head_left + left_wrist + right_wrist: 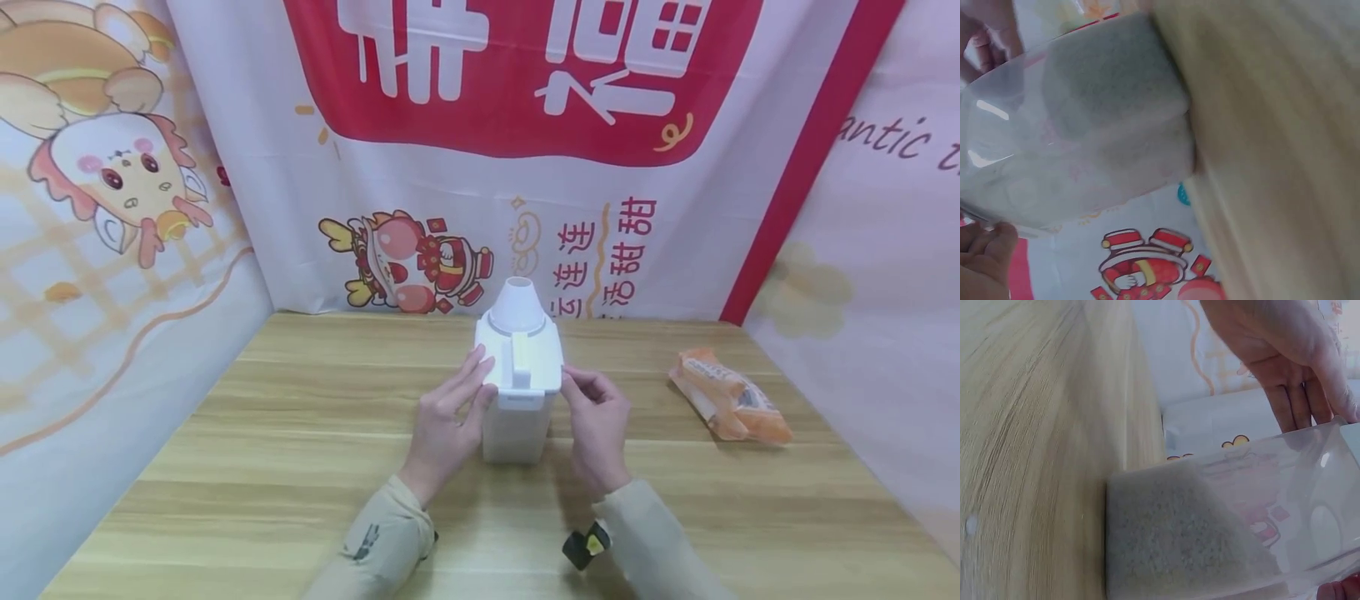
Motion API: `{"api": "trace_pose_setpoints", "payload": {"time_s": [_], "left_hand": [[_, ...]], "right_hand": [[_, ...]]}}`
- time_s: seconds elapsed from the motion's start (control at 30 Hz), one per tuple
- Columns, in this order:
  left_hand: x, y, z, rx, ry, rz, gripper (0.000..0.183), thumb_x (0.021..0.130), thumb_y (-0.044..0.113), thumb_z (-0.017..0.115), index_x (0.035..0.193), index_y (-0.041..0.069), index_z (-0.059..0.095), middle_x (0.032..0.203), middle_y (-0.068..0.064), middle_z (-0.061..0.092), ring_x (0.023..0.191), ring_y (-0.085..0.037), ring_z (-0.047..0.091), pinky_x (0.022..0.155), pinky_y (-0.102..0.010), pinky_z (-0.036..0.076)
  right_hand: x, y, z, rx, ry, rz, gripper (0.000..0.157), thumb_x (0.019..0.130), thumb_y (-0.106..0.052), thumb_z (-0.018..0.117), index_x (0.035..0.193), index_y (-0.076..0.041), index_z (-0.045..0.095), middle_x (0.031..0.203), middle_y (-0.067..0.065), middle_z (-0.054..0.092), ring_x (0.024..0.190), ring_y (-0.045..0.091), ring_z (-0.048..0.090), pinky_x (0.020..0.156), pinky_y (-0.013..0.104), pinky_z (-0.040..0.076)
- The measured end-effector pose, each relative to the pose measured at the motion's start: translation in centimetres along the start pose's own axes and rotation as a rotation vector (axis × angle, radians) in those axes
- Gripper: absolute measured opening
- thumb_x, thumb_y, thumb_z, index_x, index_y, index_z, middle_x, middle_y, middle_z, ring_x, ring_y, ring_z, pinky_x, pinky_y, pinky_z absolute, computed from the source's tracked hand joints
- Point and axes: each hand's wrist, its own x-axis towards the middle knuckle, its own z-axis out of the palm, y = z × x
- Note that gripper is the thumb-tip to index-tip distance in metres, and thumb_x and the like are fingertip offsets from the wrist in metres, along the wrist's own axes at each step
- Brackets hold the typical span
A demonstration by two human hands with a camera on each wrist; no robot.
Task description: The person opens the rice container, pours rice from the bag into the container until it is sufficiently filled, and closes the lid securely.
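A tall clear plastic storage container (516, 433) stands upright on the table, with pale fine grains (1172, 531) filling its lower part. Its white lid (498, 346) carries a cone-shaped cap (517, 307) at the back. My left hand (450, 417) holds the lid at its left edge, thumb near the front corner. At the right edge, my right hand (600, 425) pinches the lid rim between thumb and index finger, the other fingers curled. The left wrist view shows the left hand (985, 259) at the lid end; the right wrist view cuts off most of the right hand (1342, 589).
An orange and white plastic packet (727, 396) lies on the wooden table (300, 467) to the right. Printed cloth (450, 183) hangs behind the table and along both sides. A small black and yellow piece (587, 546) sits by the right cuff.
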Motion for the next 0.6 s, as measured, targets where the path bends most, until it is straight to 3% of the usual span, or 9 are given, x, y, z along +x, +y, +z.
{"api": "trace_pose_setpoints", "payload": {"time_s": [0.27, 0.6], "left_hand": [[0.08, -0.3, -0.23, 0.016, -0.013, 0.004, 0.038, 0.1, 0.021, 0.06, 0.134, 0.003, 0.059, 0.142, -0.012, 0.049, 0.13, -0.022, 0.047, 0.102, -0.032, 0.044], [-0.06, -0.25, -0.13, 0.024, -0.025, -0.007, 0.039, 0.1, 0.022, 0.06, 0.135, 0.005, 0.058, 0.144, -0.01, 0.047, 0.133, -0.021, 0.044, 0.104, -0.032, 0.042]], "right_hand": [[0.2, 0.05, -0.24, -0.026, -0.026, 0.014, 0.017, 0.093, -0.014, 0.071, 0.108, -0.007, 0.069, 0.109, 0.006, 0.068, 0.102, 0.019, 0.06, 0.093, 0.034, 0.048], [0.23, 0.33, -0.77, 0.043, -0.069, -0.026, 0.024, 0.089, -0.017, 0.075, 0.109, -0.004, 0.07, 0.111, 0.007, 0.069, 0.105, 0.02, 0.061, 0.095, 0.033, 0.049]]}}
